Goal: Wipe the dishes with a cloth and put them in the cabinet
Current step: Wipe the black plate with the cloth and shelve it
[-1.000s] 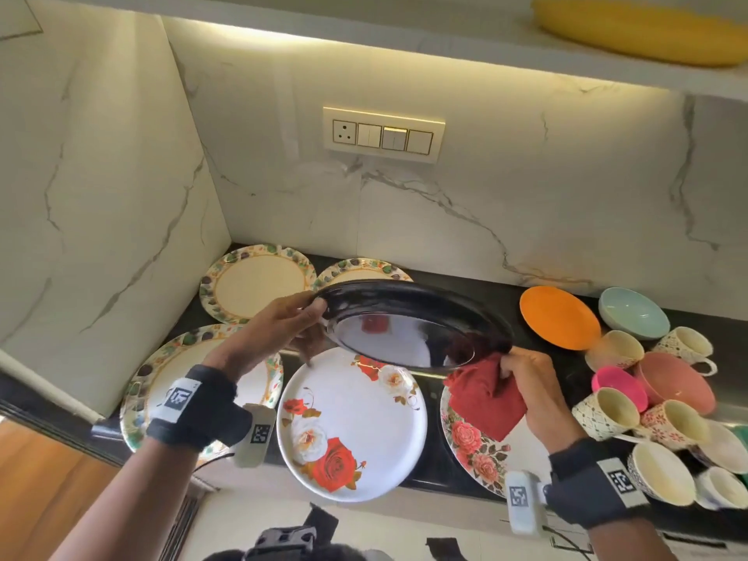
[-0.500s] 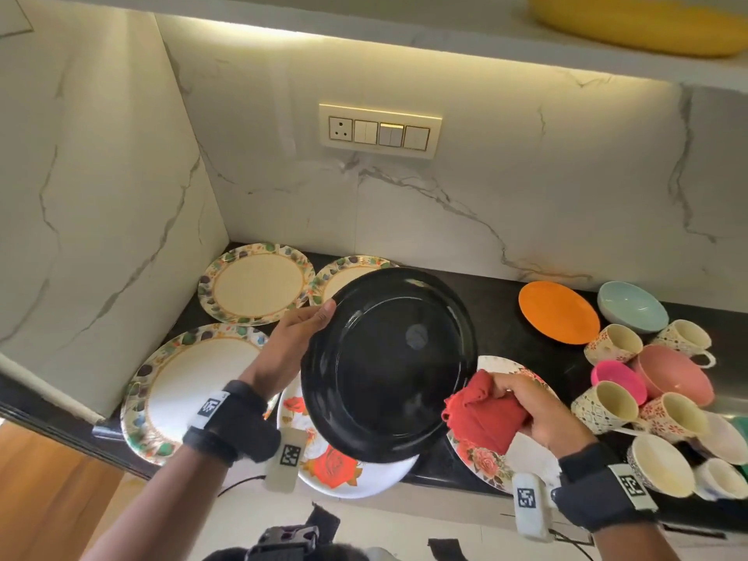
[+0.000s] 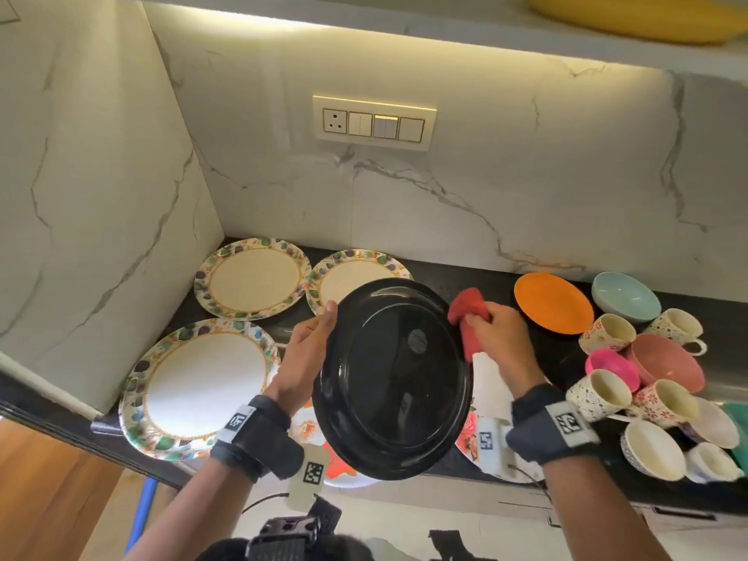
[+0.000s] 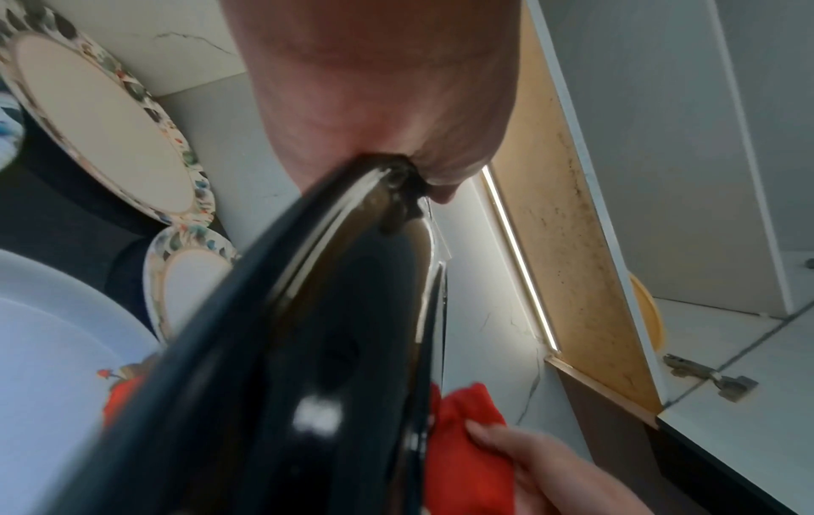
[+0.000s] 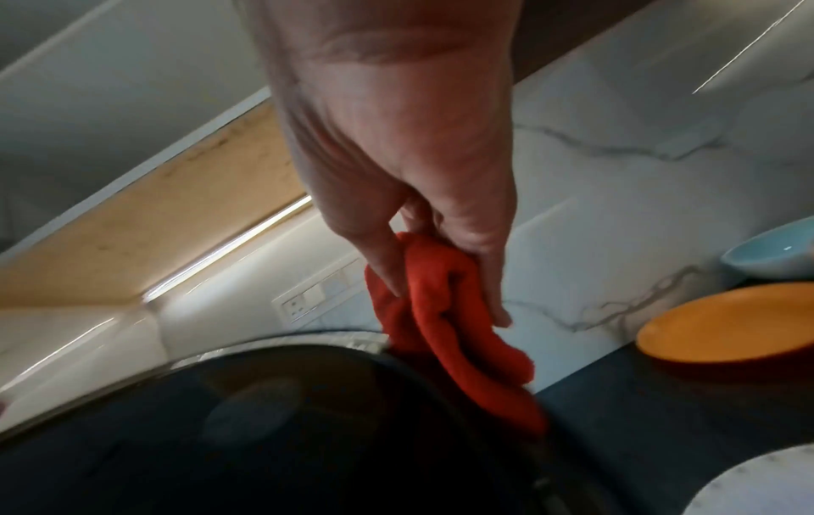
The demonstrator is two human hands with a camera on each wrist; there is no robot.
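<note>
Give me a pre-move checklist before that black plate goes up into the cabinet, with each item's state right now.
1. Left hand grips the black plate at its rim: ok.
2. Plate lifted off the counter, tilted up: ok.
3. Right hand holds the red cloth against the plate's right edge: ok.
4. Plate wiped dry on both faces: cannot tell.
5. Right hand free to steady the plate: not ok, the cloth fills it.
6. Room on the cabinet shelf: cannot tell; a yellow dish already sits there.

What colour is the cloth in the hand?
Red. The cloth shows best in the right wrist view, bunched in the right hand.
</note>
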